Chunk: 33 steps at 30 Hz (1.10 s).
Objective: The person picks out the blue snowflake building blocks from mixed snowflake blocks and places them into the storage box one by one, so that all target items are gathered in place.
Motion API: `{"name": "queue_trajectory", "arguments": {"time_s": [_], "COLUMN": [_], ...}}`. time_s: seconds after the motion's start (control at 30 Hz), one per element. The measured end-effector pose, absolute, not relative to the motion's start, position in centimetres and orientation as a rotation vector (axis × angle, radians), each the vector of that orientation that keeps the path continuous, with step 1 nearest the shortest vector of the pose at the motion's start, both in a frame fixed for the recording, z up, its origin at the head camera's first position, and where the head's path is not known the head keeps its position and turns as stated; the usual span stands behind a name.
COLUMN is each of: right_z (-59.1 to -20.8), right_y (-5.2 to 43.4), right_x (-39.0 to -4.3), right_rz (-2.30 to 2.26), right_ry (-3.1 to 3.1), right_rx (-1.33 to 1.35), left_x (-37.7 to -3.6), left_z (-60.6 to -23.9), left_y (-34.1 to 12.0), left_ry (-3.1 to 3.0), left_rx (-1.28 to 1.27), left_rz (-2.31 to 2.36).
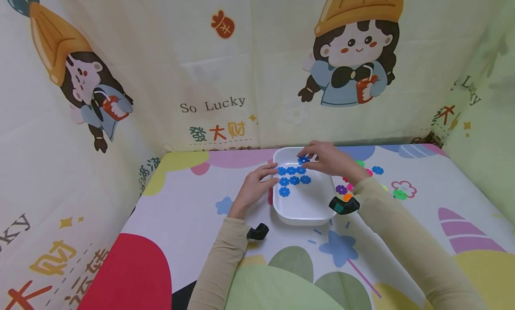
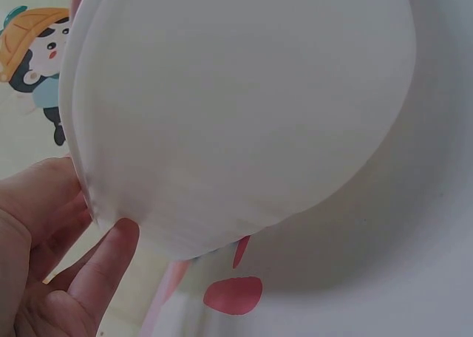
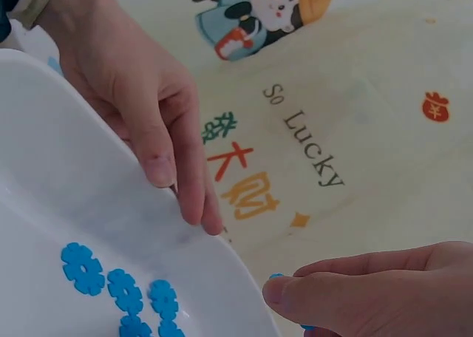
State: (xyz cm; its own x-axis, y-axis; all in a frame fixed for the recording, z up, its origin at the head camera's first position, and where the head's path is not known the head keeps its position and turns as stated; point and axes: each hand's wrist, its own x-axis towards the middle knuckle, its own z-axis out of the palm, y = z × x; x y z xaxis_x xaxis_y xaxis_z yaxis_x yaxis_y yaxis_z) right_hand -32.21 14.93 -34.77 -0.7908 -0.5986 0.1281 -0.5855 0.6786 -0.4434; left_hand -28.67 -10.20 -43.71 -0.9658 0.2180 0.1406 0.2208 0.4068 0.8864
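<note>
A white tray stands in the middle of the table, with several blue snowflake pieces lying flat in rows inside it. My left hand rests on the tray's left rim, fingers straight. My right hand hovers over the far end of the tray and pinches one blue piece. The right wrist view shows the left hand lying over the rim, the rows of blue pieces, and my right fingertips hiding most of the pinched piece. The left wrist view shows the tray's outer wall beside my left fingers.
Loose coloured pieces lie just right of the tray, partly behind my right forearm, with a blue one and a green one further right. Cartoon-printed cloth walls close in the back and both sides of the table.
</note>
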Motion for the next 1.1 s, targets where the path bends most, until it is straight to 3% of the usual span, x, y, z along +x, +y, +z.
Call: {"name": "queue_trajectory", "arguments": {"time_s": [0.67,1.1], "right_z": [-38.0,-39.0], "right_y": [13.3,12.8], "right_x": [-33.3,-33.5], "right_rz": [-0.586,-0.513], "right_ry": [2.683,2.587], "right_rx": [-1.17,-1.144], "left_x": [-28.6,-28.7], "left_z": [-43.5,-43.5], "left_y": [-10.2,-10.2], "left_ry": [-2.645,-2.642], "left_rx": [-0.413,-0.434], "left_rz": [-1.655,-1.639]}}
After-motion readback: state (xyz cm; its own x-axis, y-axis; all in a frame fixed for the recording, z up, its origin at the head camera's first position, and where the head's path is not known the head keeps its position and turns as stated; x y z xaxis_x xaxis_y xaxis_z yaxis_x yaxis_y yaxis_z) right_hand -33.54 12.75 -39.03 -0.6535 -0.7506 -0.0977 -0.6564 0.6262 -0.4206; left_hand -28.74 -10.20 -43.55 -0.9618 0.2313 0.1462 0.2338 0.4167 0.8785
